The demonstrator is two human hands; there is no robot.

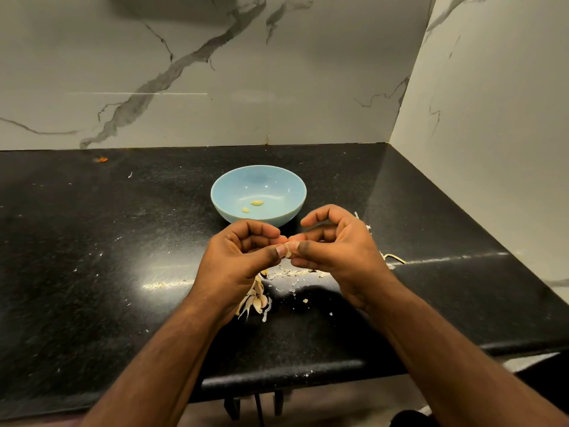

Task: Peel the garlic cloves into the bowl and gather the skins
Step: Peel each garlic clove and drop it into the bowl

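1. I read this as a home kitchen corner.
2. Black speckled stone countertop (92,241) with a rounded front edge, meeting two walls.
3. White marble-look wall tiles (323,72) with grey veins as backsplash.
4. Blue bowl (234,186) and garlic skins (257,298) on the counter: food prep.

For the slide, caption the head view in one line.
Both hands, left hand and right hand, pinch a garlic clove before a blue bowl holding two peeled cloves.
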